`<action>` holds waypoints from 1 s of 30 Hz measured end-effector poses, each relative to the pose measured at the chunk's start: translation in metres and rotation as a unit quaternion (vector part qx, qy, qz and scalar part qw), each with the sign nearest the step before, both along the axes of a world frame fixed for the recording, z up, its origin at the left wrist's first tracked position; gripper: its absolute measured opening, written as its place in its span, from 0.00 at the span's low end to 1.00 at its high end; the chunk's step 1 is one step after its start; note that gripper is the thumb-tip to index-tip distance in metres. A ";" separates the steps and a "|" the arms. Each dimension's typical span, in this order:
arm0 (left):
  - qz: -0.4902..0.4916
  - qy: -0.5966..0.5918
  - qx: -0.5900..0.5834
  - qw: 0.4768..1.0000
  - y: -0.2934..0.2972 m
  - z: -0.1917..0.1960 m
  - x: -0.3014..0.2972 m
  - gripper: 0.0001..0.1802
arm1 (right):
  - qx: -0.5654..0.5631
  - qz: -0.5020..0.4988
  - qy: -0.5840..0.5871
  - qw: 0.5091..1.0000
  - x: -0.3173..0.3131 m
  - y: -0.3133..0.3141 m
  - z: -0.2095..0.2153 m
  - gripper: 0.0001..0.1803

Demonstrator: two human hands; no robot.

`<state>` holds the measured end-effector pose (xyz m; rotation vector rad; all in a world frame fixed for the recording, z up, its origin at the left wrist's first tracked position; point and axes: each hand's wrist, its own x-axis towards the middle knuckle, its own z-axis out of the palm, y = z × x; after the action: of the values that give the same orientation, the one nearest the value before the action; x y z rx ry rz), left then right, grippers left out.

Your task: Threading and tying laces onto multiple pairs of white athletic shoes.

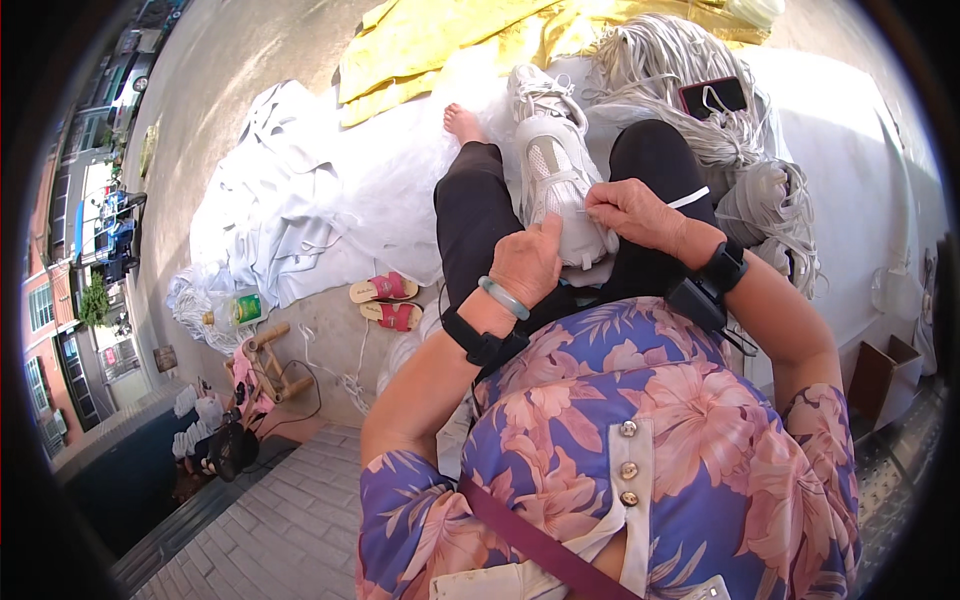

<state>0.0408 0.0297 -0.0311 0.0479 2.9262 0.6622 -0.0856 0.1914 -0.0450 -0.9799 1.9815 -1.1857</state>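
A white sneaker (556, 165) with mesh panels and laces rests between my black-trousered legs. My left hand (528, 262) grips its near left side, thumb lying along the upper. On the opposite side my right hand (638, 214) pinches with thumb and forefinger against the shoe; what sits between those fingertips is too small to make out. A white strip (688, 198) crosses my right thigh just beyond that hand. At the far end of the sneaker lies another white laced shoe part (545, 95), partly overlapped by it.
Bundles of white laces (665, 60) pile up at the right, with a phone (713, 97) on top. Yellow sheeting (410, 55) lies beyond, white cloth (265, 190) to the left. Pink sandals (388, 301), a wooden stool frame (268, 365) and a brown box (882, 380) stand nearby.
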 end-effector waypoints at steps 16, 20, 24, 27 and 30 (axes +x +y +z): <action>0.085 0.014 0.203 0.975 -0.024 0.002 -0.017 0.13 | 0.011 -0.064 0.177 0.982 -0.021 -0.030 -0.007 0.07; 0.215 0.032 0.254 0.943 -0.028 -0.012 -0.036 0.11 | 0.058 -0.012 0.216 0.975 -0.020 -0.037 -0.009 0.06; 0.243 -0.004 0.278 0.929 -0.031 -0.020 -0.045 0.13 | 0.101 0.021 0.224 0.969 -0.021 -0.042 -0.007 0.07; 0.256 -0.027 0.313 0.914 -0.032 -0.023 -0.046 0.13 | 0.144 0.045 0.213 0.965 -0.023 -0.044 -0.007 0.08; 0.256 -0.035 0.299 0.919 -0.031 -0.021 -0.046 0.14 | 0.175 0.055 0.210 0.960 -0.022 -0.047 -0.005 0.09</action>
<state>-0.0050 -0.0011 -0.0523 -0.6778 2.5449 1.5701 -0.1076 0.1440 -0.0496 -1.2031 2.3232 -0.5639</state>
